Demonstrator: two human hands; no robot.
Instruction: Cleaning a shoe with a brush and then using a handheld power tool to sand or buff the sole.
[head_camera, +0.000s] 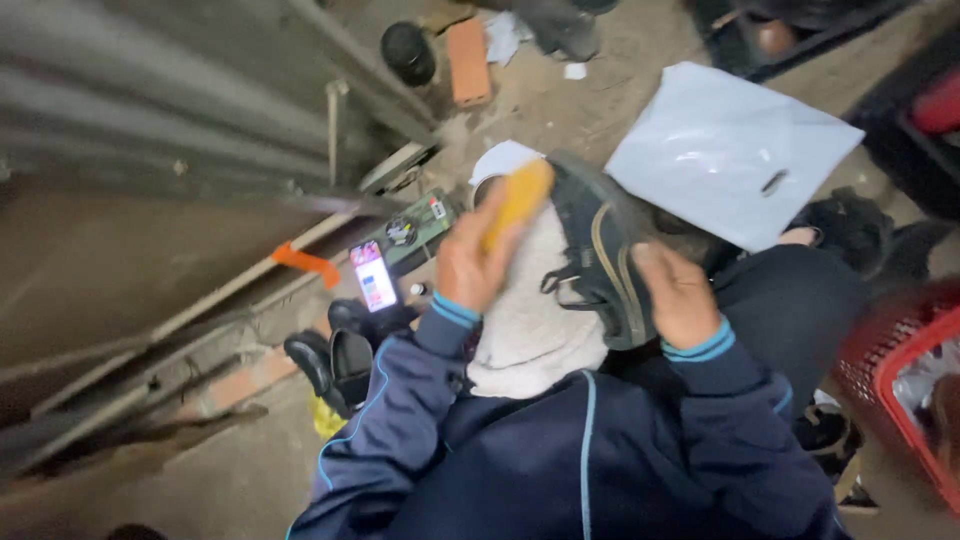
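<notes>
Shoe (598, 250) gripped by right fingers (668, 285); left fingers (470, 250) closed on brush (518, 200) (yellow).

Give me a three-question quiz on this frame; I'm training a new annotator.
1. True or false: the left hand holds a yellow brush.
2. What does the right hand grip? A) dark shoe B) red basket C) phone
3. What lies on the lap under the shoe?

Key: 1 true; 2 A; 3 a white cloth.
</notes>
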